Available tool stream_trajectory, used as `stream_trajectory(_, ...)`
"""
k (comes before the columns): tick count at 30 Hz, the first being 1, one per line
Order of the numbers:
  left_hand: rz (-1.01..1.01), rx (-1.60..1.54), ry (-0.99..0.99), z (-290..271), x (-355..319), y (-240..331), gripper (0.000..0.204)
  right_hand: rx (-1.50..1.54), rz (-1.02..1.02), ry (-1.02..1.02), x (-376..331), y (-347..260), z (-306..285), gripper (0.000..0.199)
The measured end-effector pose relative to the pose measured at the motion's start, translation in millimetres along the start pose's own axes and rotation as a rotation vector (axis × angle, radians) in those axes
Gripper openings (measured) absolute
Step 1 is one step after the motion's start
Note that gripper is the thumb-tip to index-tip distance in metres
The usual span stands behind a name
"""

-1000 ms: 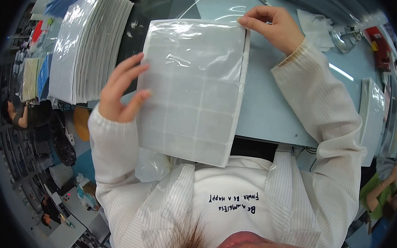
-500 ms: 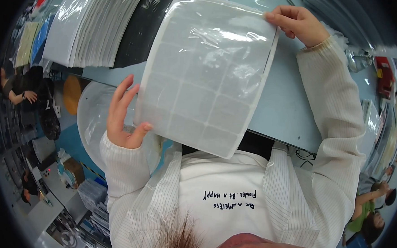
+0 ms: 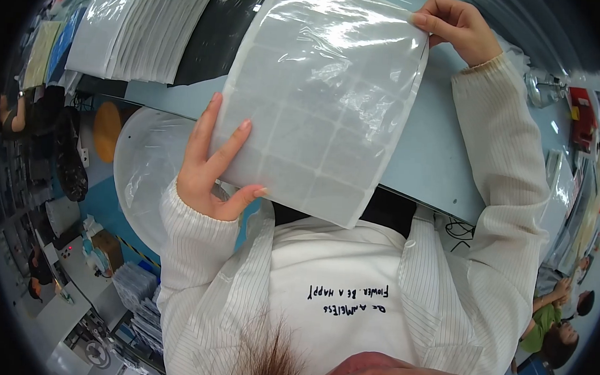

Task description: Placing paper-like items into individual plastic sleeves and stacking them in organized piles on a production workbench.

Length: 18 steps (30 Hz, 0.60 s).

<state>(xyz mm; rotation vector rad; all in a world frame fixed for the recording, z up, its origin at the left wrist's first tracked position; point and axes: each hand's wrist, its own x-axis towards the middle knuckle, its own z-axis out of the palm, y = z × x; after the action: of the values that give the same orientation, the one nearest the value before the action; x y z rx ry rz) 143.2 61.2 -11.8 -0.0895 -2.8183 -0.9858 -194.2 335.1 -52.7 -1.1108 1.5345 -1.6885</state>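
While my right hand [image 3: 457, 33] pinches the upper right corner of a pale, glossy plastic sheet [image 3: 310, 113] between thumb and bent forefinger, at between one and two o'clock, its other fingers are curled in toward the palm. My left hand [image 3: 213, 166], between nine and ten o'clock, is spread wide and grips nothing between its fingers: the forefinger lies over the sheet's left margin and the thumb reaches to its lower edge, though I cannot tell how firmly either one touches. The sheet sits at twelve o'clock, tilted a little clockwise, faint lines dividing it into squares and bright glare across its upper part; its lower corner, toward six, reaches past the near edge of the blue-grey table [image 3: 439, 123] and over my lap. On the tabletop between ten and eleven stands a thick stack of white sheets [image 3: 135, 26], with a black surface [image 3: 219, 37] between it and my sheet. At two o'clock I see a clear bottle [image 3: 542, 91], and a red object [image 3: 581, 114] just beyond it. Below the table, a whitish translucent tub [image 3: 132, 185] is at nine, with a round orange-brown stool [image 3: 106, 131] further out. Clear plastic pieces [image 3: 135, 284] are piled at eight. A person in dark clothing [image 3: 22, 115] is at the far left toward nine, and another in green [image 3: 544, 326] is at four.
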Motion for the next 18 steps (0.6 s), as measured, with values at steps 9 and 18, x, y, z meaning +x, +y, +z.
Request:
stream_trajectory(9, 0.241, 0.308, -0.181, 1, 12, 21, 0.074, -0.239, 0.308, 0.479, -14, -35, 32, 0.017)
stream_trajectory(18, 0.438, 0.159, -0.374, -11, 17, 35, 0.069, -0.308, 0.439, 0.459, -2, -39, 35, 0.022)
